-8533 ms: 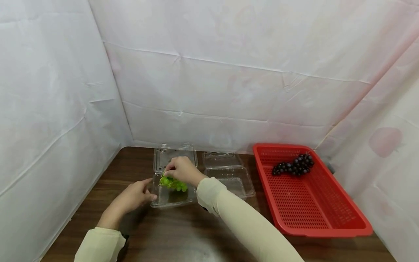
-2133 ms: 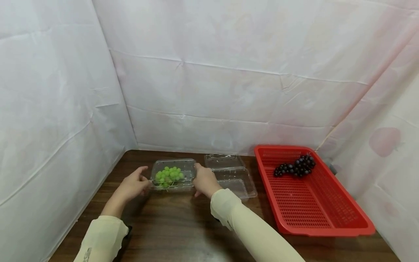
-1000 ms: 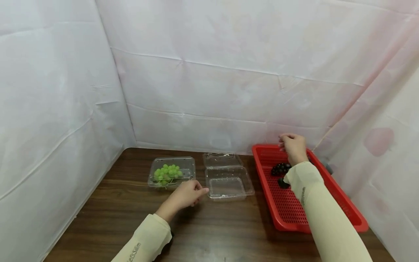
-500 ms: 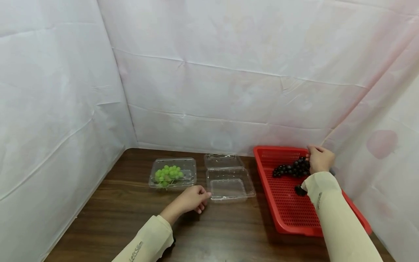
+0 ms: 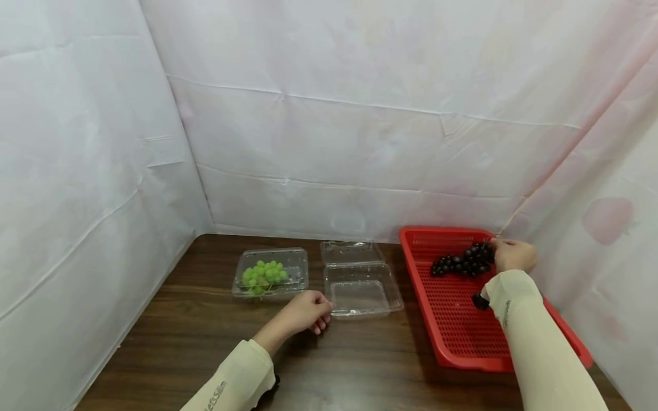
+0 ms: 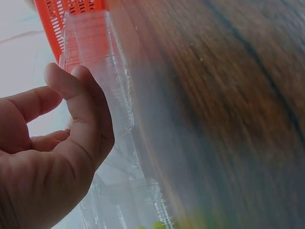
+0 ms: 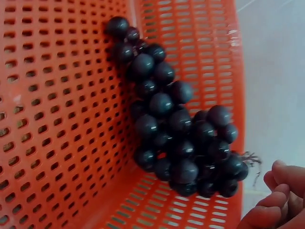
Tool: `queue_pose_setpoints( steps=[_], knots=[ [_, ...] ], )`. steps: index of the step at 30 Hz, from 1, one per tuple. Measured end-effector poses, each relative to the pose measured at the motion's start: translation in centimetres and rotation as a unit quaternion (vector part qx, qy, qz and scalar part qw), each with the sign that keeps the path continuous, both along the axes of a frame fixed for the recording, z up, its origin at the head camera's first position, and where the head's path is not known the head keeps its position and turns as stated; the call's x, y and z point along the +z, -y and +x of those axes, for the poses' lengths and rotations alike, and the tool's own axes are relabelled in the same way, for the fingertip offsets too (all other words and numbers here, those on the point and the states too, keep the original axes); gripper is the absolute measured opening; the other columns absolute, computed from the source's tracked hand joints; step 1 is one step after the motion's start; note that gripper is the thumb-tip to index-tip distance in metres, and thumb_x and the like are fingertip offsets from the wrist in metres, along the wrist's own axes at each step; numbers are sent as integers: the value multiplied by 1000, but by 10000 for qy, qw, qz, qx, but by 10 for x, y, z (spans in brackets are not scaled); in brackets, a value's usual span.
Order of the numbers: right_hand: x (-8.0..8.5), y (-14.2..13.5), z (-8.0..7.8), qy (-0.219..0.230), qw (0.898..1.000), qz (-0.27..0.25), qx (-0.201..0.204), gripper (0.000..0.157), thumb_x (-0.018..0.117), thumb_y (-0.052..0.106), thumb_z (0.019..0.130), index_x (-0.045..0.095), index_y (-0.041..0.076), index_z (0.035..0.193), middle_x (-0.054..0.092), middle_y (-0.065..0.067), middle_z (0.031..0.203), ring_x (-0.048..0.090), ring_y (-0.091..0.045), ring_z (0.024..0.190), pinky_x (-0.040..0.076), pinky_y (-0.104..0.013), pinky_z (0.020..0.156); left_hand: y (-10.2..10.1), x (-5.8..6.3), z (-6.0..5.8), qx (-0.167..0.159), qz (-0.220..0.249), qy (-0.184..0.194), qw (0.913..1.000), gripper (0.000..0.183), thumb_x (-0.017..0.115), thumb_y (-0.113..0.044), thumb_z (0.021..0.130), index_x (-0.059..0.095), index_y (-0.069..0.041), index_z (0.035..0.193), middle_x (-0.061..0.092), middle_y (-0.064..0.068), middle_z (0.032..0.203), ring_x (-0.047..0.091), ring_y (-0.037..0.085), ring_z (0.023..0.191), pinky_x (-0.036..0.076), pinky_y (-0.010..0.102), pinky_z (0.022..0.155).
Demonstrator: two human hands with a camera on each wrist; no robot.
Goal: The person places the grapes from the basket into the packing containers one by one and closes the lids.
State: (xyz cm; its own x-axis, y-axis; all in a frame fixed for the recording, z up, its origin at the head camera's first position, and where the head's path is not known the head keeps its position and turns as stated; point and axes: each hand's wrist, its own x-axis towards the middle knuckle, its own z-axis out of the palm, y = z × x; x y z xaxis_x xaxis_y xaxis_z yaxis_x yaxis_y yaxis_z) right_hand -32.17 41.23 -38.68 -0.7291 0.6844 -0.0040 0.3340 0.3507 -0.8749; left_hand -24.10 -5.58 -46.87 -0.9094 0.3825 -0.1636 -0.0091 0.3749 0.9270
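A bunch of black grapes point(image 5: 465, 261) lies along the back of the red plastic basket point(image 5: 473, 363). My right hand point(image 5: 516, 255) is over the basket's back right rim. In the right wrist view its curled fingertips point(image 7: 280, 168) sit a little apart from the thin stem point(image 7: 251, 158) at the bunch's end. My left hand point(image 5: 307, 311), loosely bent, is by the front left corner of an unlidded clear clamshell box point(image 5: 367, 312). Thumb and index tips come close together there; contact with the rim is unclear. Green grapes point(image 5: 263, 275) lie inside a second clear box point(image 5: 299, 258), its lid down.
All of it stands on a dark wooden table point(image 5: 339, 365). White cloth walls point(image 5: 329, 142) enclose the back and both sides. The unfolded lid point(image 5: 352, 251) of the middle box lies towards the back wall.
Green grapes went into the left box and its lid came down. My left hand moved right to the unlidded box. My right hand crossed to the basket and shifted right, to the black grapes' stem end.
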Motion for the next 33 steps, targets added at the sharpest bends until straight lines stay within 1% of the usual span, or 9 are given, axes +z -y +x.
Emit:
queue_pose_setpoints(
  steps=[3, 6, 9, 11, 16, 19, 23, 28, 33],
  knots=[
    [-3, -3, -2, 274, 9994, 202, 63, 40, 68, 37, 93, 70, 14, 126, 67, 15, 84, 58, -22, 110, 48, -34, 94, 1, 3, 3, -38, 15, 50, 10000, 29, 60, -20, 100, 64, 7, 93, 66, 14, 75, 59, 15, 56, 58, 35, 53],
    [-5, -5, -4, 350, 9985, 409, 80, 41, 67, 40, 94, 69, 15, 127, 74, 2, 102, 59, -26, 110, 49, -38, 94, 1, 7, 7, -88, -12, 73, 9999, 28, 60, -20, 100, 63, 7, 90, 65, 13, 74, 59, 16, 55, 58, 37, 54],
    [-4, -6, -7, 418, 9974, 560, 161, 43, 65, 42, 95, 68, 15, 129, 68, -9, 124, 58, -32, 113, 49, -42, 93, 3, 9, 10, -125, -8, 86, 9999, 26, 61, -18, 100, 62, 4, 87, 65, 13, 74, 59, 16, 55, 58, 36, 53],
    [-2, -7, -8, 485, 9961, 702, 236, 45, 64, 43, 95, 67, 15, 130, 64, -14, 129, 60, -34, 107, 52, -41, 82, 4, 10, 10, -146, 17, 98, 9998, 24, 61, -16, 99, 61, 2, 84, 65, 13, 73, 59, 16, 55, 57, 33, 52],
    [-1, -10, -14, 741, 9893, 1170, 451, 49, 67, 44, 93, 70, 7, 126, 69, -21, 118, 64, -32, 81, 48, -34, 52, 7, 9, 12, -193, 60, 195, 9996, 23, 62, -14, 98, 58, -1, 80, 65, 12, 73, 59, 16, 56, 56, 29, 51],
    [-6, -10, -18, 866, 9839, 1428, 639, 46, 69, 42, 93, 73, 3, 118, 71, -24, 107, 64, -33, 74, 49, -34, 46, 10, 7, 15, -208, 44, 270, 9994, 23, 62, -15, 98, 59, 0, 81, 65, 12, 74, 58, 16, 56, 55, 29, 50],
    [-13, -7, -23, 895, 9797, 1600, 810, 36, 68, 32, 94, 74, 1, 112, 71, -24, 105, 62, -32, 71, 49, -34, 45, 13, 5, 19, -219, 60, 333, 9992, 22, 63, -15, 97, 60, 0, 82, 65, 12, 74, 58, 16, 56, 55, 28, 50],
    [-18, 1, -27, 720, 9843, 1359, 871, 32, 63, 26, 97, 74, 3, 116, 69, -23, 114, 64, -34, 81, 48, -32, 46, 17, 5, 17, -191, 11, 311, 9993, 21, 63, -16, 97, 62, 0, 84, 65, 12, 74, 58, 15, 56, 55, 27, 50],
    [-14, 12, -30, 502, 9888, 925, 1059, 41, 63, 35, 97, 70, 6, 125, 58, -22, 136, 57, -38, 113, 44, -26, 57, 23, 6, 13, -163, 8, 295, 9994, 21, 62, -16, 98, 62, 0, 84, 65, 11, 74, 58, 15, 57, 55, 28, 51]
  ],
)
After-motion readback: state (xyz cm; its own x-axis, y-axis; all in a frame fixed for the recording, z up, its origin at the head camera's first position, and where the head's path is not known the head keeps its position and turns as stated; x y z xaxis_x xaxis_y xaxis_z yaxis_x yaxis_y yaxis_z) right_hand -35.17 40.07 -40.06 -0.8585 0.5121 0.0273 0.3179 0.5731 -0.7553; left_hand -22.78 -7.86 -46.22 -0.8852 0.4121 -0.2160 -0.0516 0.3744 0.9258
